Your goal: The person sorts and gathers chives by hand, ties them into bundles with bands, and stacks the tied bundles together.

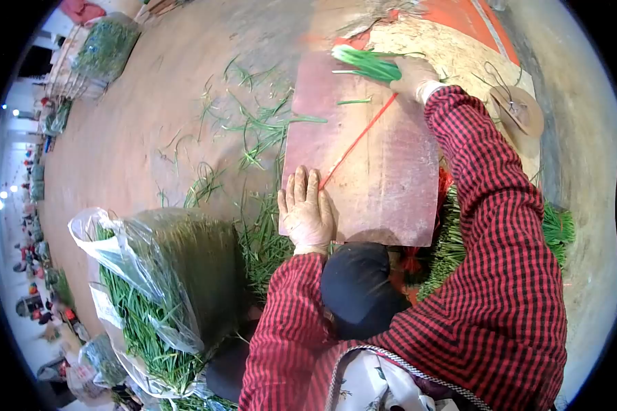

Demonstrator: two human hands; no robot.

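My left hand [307, 214], in a pale, soiled glove, lies flat on the near left part of a worn reddish board [377, 198], fingers stretched out. A thin red tie [360, 137] runs slantwise across the board from beside its fingers up toward my right hand [416, 79]. That hand, gloved too, is closed around a small bunch of green stalks with white ends [369, 65], which look like chives, over the board's far edge. The fingers' undersides are hidden. One loose green piece [354, 102] lies on the board below the bunch.
At left stands a large clear plastic bag [151, 274] packed with greens. Loose green leaves [257, 133] litter the floor beside the board. Several bundled stalks [445, 250] lie under my right arm. A tan, flat object with a cord [521, 113] sits to the right.
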